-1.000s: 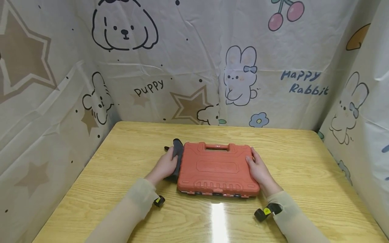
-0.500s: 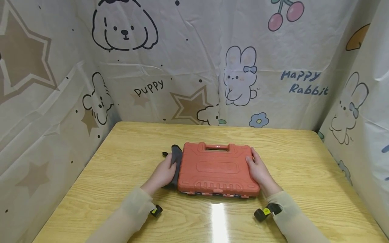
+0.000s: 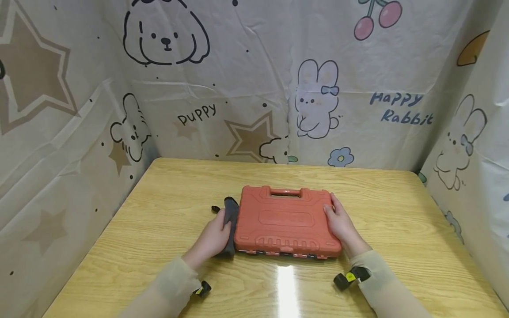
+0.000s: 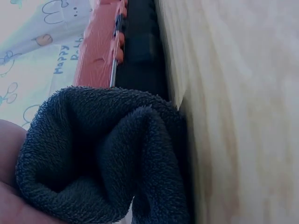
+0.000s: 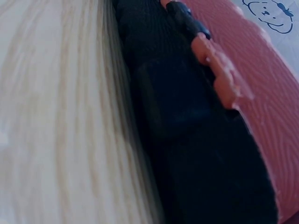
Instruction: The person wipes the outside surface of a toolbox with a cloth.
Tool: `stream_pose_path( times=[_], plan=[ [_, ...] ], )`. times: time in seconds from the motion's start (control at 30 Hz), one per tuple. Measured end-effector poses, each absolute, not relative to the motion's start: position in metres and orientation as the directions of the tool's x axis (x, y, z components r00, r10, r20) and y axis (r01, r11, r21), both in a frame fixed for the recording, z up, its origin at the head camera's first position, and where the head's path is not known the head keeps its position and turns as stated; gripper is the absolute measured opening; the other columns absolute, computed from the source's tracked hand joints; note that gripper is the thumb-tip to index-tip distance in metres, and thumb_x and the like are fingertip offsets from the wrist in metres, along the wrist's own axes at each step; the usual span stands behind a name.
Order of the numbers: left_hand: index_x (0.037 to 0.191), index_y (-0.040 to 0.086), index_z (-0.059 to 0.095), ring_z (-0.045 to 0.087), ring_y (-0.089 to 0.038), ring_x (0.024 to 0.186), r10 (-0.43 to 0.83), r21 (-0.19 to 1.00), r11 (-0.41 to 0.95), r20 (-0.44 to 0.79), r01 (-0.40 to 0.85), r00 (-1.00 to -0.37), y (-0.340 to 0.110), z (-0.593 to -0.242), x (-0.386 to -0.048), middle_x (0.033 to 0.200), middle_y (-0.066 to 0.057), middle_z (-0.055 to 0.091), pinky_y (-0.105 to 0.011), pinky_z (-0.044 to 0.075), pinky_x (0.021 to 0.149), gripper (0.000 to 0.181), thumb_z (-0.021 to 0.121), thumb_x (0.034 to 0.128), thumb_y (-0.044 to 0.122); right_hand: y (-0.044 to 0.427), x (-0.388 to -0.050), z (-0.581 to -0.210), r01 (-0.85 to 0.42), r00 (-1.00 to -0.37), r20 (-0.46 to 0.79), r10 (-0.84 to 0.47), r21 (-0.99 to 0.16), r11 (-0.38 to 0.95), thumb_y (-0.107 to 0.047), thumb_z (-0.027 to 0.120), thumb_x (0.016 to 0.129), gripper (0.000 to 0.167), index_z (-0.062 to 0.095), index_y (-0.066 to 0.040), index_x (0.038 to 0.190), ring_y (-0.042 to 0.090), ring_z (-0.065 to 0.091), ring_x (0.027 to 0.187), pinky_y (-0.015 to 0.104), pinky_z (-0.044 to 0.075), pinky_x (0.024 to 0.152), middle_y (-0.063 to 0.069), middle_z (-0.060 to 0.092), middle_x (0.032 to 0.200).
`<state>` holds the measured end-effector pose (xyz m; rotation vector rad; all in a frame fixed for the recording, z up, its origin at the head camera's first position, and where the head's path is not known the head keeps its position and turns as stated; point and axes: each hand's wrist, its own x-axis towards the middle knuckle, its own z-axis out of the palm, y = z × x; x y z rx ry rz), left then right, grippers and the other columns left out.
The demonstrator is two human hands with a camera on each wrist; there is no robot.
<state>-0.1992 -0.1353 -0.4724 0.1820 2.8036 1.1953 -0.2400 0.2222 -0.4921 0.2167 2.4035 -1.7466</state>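
A red plastic carry case (image 3: pixel 285 217) lies flat on the table, its handle (image 3: pixel 285 192) on the far side. Its lower half (image 5: pixel 173 98) is black, as the right wrist view shows. My left hand (image 3: pixel 211 235) grips a folded dark grey terry cloth (image 3: pixel 229 243), which lies along the case's left side. Up close in the left wrist view, the bunched cloth (image 4: pixel 159 154) sits by the case's corner, near the tabletop. On the opposite side, my right hand (image 3: pixel 341 221) holds the case's right edge, thumb on top; its other fingers are partly hidden.
The wooden table (image 3: pixel 179 185) meets a printed cloth backdrop (image 3: pixel 246 88) at the back and at both sides. A bright light reflection (image 3: pixel 287 289) shows on the tabletop in front of the case. Wrist cameras (image 3: pixel 343 281) sit close above the table.
My left hand has slid the cloth toward me along the case's left side, down to the near corner. The right hand and the case keep their places; the head view has shifted slightly.
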Motion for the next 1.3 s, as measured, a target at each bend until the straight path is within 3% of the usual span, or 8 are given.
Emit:
stream_pose_path(
  times=[0.33,0.5,0.77,1.17,1.3],
  plan=[
    [0.151,-0.005,0.038,0.060,-0.040,0.128,0.145,0.742,0.668,-0.060,0.053,-0.988,-0.136,-0.468,-0.176,0.144,-0.034,0.054,-0.054,0.053,0.099,0.046,0.044,0.1080,0.010,0.221,-0.239,-0.489,0.225,-0.973,-0.229,0.022,-0.922,0.315,-0.025,0.032,0.114,0.065,-0.004,-0.013,0.167,0.038,0.003,0.160,0.054,0.010,0.129,0.018,0.002,0.173],
    [0.145,-0.005,0.042,0.065,-0.034,0.117,0.149,0.743,0.668,-0.074,0.045,-0.986,-0.136,-0.466,-0.168,0.139,-0.034,0.057,-0.051,0.054,0.092,0.040,0.045,0.1076,0.009,0.222,-0.239,-0.488,0.227,-0.973,-0.230,0.027,-0.920,0.320,-0.024,0.032,0.114,0.065,-0.003,-0.012,0.167,0.038,0.002,0.160,0.054,0.009,0.129,0.017,0.002,0.173],
    [0.155,-0.008,0.031,0.049,-0.044,0.140,0.142,0.752,0.659,-0.109,0.012,-0.984,-0.136,-0.463,-0.156,0.152,-0.036,0.044,-0.059,0.044,0.112,0.052,0.044,0.1080,0.009,0.221,-0.239,-0.488,0.225,-0.973,-0.228,0.029,-0.918,0.328,-0.023,0.032,0.114,0.064,-0.003,-0.011,0.167,0.037,0.002,0.160,0.054,0.009,0.129,0.018,0.002,0.173],
    [0.157,-0.010,0.027,0.049,-0.046,0.139,0.146,0.750,0.662,-0.111,0.013,-0.983,-0.137,-0.461,-0.145,0.152,-0.037,0.044,-0.060,0.043,0.112,0.056,0.045,0.1077,0.008,0.222,-0.239,-0.488,0.223,-0.974,-0.227,0.023,-0.925,0.307,-0.022,0.032,0.114,0.064,-0.003,-0.012,0.167,0.037,0.003,0.160,0.054,0.010,0.129,0.017,0.002,0.173],
    [0.156,-0.012,0.026,0.043,-0.049,0.142,0.159,0.755,0.656,-0.120,0.014,-0.980,-0.140,-0.460,-0.148,0.154,-0.038,0.040,-0.061,0.038,0.115,0.056,0.044,0.1077,0.008,0.221,-0.239,-0.490,0.223,-0.973,-0.228,0.018,-0.928,0.298,-0.022,0.032,0.114,0.064,-0.003,-0.013,0.167,0.037,0.004,0.160,0.053,0.011,0.129,0.017,0.002,0.173]
  ],
)
